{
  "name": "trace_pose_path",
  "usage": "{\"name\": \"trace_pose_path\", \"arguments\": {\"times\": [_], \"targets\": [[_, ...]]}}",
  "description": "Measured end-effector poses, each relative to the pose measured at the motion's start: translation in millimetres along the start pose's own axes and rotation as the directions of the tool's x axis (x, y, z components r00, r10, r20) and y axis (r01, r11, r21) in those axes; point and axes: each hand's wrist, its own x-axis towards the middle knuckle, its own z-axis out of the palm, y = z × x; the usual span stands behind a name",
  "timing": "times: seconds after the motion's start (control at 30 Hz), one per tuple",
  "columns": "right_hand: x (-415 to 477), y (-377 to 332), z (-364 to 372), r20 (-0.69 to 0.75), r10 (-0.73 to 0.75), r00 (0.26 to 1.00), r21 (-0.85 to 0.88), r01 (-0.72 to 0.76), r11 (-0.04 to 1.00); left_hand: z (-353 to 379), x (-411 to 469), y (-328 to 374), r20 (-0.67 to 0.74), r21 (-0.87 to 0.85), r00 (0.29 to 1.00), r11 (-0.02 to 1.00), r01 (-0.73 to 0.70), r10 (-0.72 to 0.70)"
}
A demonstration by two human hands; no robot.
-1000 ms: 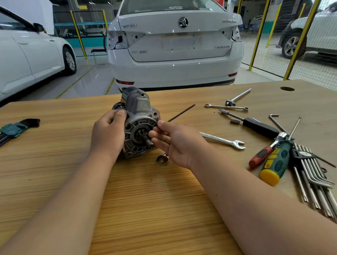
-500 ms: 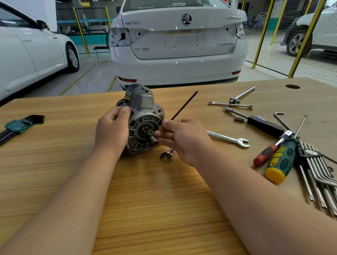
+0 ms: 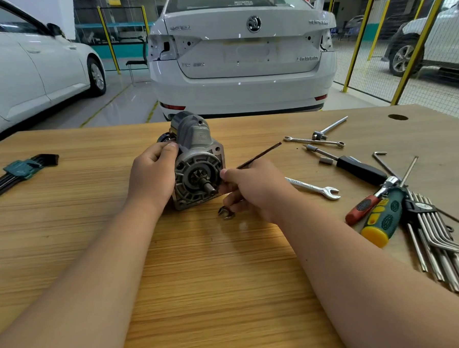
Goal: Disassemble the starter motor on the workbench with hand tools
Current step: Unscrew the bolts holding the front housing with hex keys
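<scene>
The grey starter motor [image 3: 198,159] stands on the wooden workbench [image 3: 201,268], its round flange and pinion shaft facing me. My left hand [image 3: 153,178] grips the motor's left side, thumb on top of the housing. My right hand [image 3: 253,188] pinches a long thin dark rod [image 3: 262,154] at the flange's right edge; the rod slants up and to the right. An open-end spanner head [image 3: 226,212] peeks out from under my right hand, its shaft [image 3: 314,187] reaching right.
Right of the motor lie a combination spanner [image 3: 314,140], a T-handle [image 3: 329,127], a black-handled driver [image 3: 355,167], a red-handled tool [image 3: 363,209], a green-yellow screwdriver [image 3: 382,219] and several long keys [image 3: 437,248]. A hex key set [image 3: 18,170] lies far left. Parked cars stand behind the bench.
My right hand has slid along the rod toward the flange's right edge and the rod's tip has dropped lower. My left hand keeps its grip on the motor.
</scene>
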Motion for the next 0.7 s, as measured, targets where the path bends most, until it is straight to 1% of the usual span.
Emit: {"name": "trace_pose_path", "arguments": {"times": [0.1,0.4,0.5,0.57,0.7], "targets": [[0.8,-1.0,1.0,0.023,0.074,0.997,0.085,-0.075,0.993,-0.2,-0.1,0.2,0.000,-0.002,1.000,1.000,-0.003,0.003],[3.7,-1.6,6.9,0.045,0.214,0.976,0.254,-0.218,0.942,0.2,0.0,-0.8,0.003,-0.021,1.000,1.000,-0.003,0.003],[4.2,-2.1,10.1,0.079,0.263,0.962,0.329,-0.274,0.904,1.5,-0.3,-2.9,0.000,-0.014,1.000,1.000,-0.002,0.002],[3.8,-3.8,11.7,0.110,0.289,0.951,0.407,-0.309,0.860,2.3,0.0,-2.9,-0.011,-0.003,1.000,1.000,-0.001,0.001],[1.3,-5.1,14.6,0.136,0.295,0.946,0.516,-0.322,0.794,1.9,-0.5,-1.6,-0.024,0.015,1.000,1.000,-0.006,0.006]]}}
